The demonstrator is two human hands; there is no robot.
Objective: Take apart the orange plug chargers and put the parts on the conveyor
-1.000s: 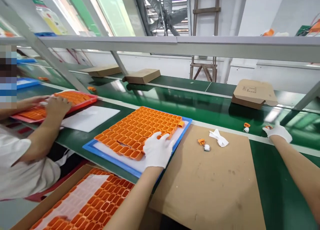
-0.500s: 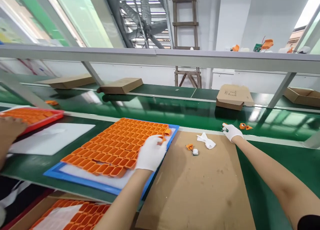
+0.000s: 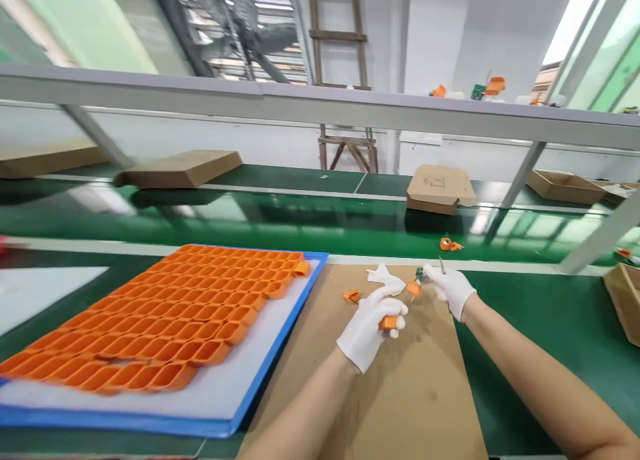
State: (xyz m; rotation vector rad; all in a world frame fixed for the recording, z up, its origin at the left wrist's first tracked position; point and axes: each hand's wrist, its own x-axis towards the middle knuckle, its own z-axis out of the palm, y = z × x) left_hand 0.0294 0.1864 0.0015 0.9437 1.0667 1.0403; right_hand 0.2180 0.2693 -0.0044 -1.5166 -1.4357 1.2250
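My left hand (image 3: 373,323), in a white glove, has its fingers closed round an orange cup-shaped piece (image 3: 389,323) above the cardboard sheet (image 3: 400,393). To its right my gloved right hand (image 3: 447,288) pinches a small green circuit board (image 3: 419,274) with an orange part (image 3: 413,288) hanging from it. A thin pointed metal tool (image 3: 442,265) sticks up from the right hand's fingers. Behind the left hand lies a white cloth piece (image 3: 383,275). Another small orange part (image 3: 351,296) rests on the cardboard, left of the cloth.
At left a blue-rimmed tray (image 3: 270,373) holds rows of orange cups (image 3: 200,313). An orange assembly (image 3: 450,245) lies on the green belt (image 3: 300,230). Beyond are cardboard boxes (image 3: 433,190); another box (image 3: 625,300) stands at the right edge. A shelf beam (image 3: 310,107) crosses overhead.
My left hand has left the tray of cups and moved right with an orange piece. My right hand has come back from the belt with the board and orange part. The view has shifted right.
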